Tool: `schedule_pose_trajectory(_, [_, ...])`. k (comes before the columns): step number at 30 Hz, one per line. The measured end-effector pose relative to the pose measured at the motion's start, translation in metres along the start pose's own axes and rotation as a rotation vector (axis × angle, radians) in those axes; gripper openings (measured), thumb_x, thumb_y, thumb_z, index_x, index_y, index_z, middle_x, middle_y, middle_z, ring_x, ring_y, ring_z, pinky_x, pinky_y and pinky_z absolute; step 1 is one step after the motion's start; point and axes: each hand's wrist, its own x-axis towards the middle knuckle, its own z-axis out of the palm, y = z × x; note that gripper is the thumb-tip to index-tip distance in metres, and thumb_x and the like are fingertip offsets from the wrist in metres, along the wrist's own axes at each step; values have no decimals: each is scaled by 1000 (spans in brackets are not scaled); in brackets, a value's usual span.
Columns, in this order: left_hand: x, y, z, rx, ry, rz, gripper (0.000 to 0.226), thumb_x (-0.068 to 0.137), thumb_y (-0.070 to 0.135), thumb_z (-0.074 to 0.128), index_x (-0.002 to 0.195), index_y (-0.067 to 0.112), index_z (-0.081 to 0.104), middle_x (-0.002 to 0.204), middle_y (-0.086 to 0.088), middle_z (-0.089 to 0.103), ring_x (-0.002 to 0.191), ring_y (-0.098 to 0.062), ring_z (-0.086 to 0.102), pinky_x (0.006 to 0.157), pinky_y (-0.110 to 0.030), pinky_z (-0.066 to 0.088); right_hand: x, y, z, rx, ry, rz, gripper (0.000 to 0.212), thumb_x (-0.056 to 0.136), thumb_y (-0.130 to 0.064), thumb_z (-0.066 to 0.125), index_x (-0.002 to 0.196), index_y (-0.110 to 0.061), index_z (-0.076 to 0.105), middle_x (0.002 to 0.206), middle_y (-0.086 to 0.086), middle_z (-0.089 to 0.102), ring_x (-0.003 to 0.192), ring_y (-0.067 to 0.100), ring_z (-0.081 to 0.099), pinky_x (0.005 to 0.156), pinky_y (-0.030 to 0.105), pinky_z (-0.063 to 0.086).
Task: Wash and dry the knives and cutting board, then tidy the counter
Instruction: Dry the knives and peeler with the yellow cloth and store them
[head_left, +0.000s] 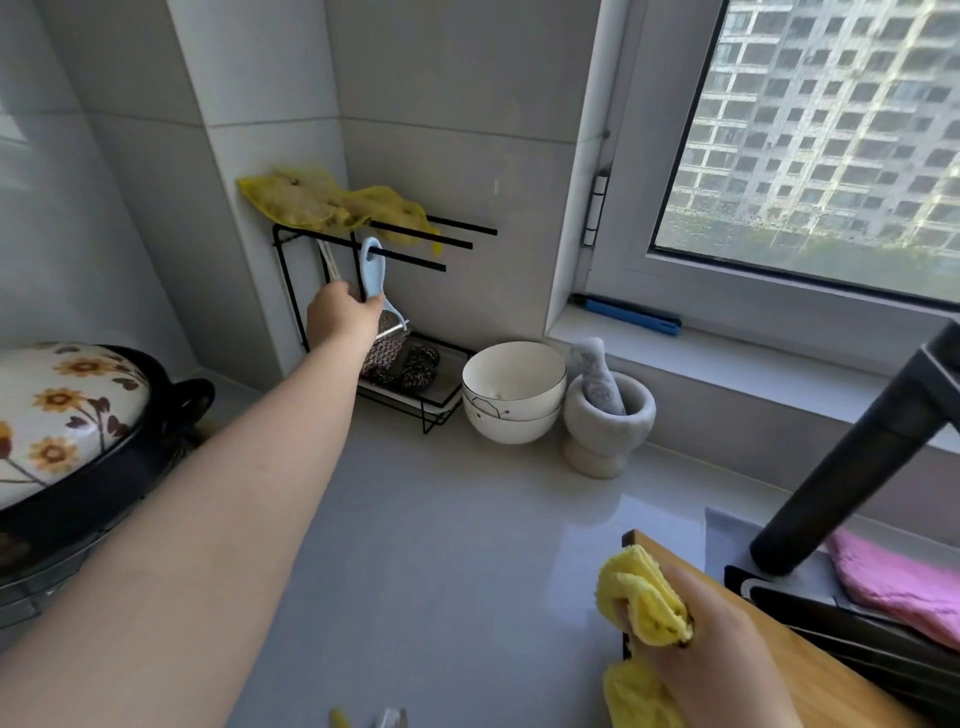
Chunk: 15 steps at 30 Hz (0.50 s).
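Grey kitchen counter under a big window, tiled walls, pretty ordinary setup from where I'm watching the head cam. My left hand is stretched out to the black wire rack in the back left corner of the counter, fingers curled and pinching the light blue peeler low on its handle; the loop at the top of the peeler sits on the rack's lowest bar. A yellow mesh bag is draped over the top of the rack and some dark scouring pads lie in its bottom tray. My right hand is at the front right corner, fingers closed tight around a bunched-up yellow cloth, and it rests on the left end of the wooden cutting board, which lies flat along the counter's right edge just beside the sink. I honestly can't make out any knives. Along the back edge there are two stacked white bowls and, touching them, a stone mortar with its pestle leaning inside. A black pot with a flowered lid sits at the left edge, and a dark faucet rises over a pink cloth on the right.
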Motion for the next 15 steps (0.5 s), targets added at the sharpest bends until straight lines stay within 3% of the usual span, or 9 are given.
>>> schedule_pose_trajectory(2, [-19, -2, -7, -35, 23, 39, 23, 90, 23, 55, 105, 6, 58, 112, -10, 63, 92, -30, 57, 73, -29, 41, -5, 1, -3, 22, -1, 9, 71, 74, -13, 69, 74, -78, 42, 100, -50, 39, 79, 8, 58, 68, 21, 42])
schedule_pose_trajectory(3, [-34, 0, -12, -80, 27, 59, 29, 90, 21, 55, 114, 6, 57, 118, -9, 61, 100, -28, 58, 77, -27, 41, -8, 3, -5, 58, 10, 20, 60, 74, -11, 70, 67, -69, 52, 93, -42, 52, 79, 6, 57, 68, 22, 41])
schedule_pose_trajectory(5, [-74, 4, -19, -213, -32, 102, 38, 91, 16, 55, 127, 5, 52, 126, -9, 58, 113, -22, 55, 80, -15, 35, -16, 6, -13, 145, 54, 55, 56, 75, -6, 70, 74, -58, 50, 70, -18, 64, 76, 2, 56, 63, 15, 39])
schedule_pose_trajectory(8, [-151, 0, -21, -318, -330, 162, 36, 89, 10, 57, 124, 2, 54, 119, -9, 61, 104, -14, 56, 77, -9, 37, -30, 13, -27, 201, 91, 70, 36, 79, -7, 68, 76, -40, 53, 72, -16, 59, 72, 3, 55, 59, 14, 38])
schedule_pose_trajectory(11, [-223, -14, -12, -310, -668, 98, 36, 88, 11, 58, 123, 5, 54, 104, 0, 59, 96, -13, 56, 71, -9, 42, -49, 24, -37, 118, 95, 120, 24, 81, -11, 66, 87, -32, 56, 76, -20, 56, 74, 2, 55, 57, 9, 37])
schedule_pose_trajectory(13, [-264, -21, -4, -293, -843, 18, 38, 90, 15, 57, 127, 7, 50, 105, 2, 56, 97, -12, 56, 78, -18, 43, -63, 32, -44, 105, 132, 156, 25, 81, -11, 67, 94, -30, 55, 78, -21, 54, 79, 8, 57, 60, 7, 37])
schedule_pose_trajectory(15, [-294, -26, 3, -324, -1030, -125, 34, 91, 20, 55, 124, 13, 50, 108, 2, 58, 97, -14, 60, 76, -23, 49, -78, 43, -53, 94, 180, 193, 28, 82, -10, 66, 96, -31, 54, 77, -23, 51, 81, 8, 56, 61, 6, 38])
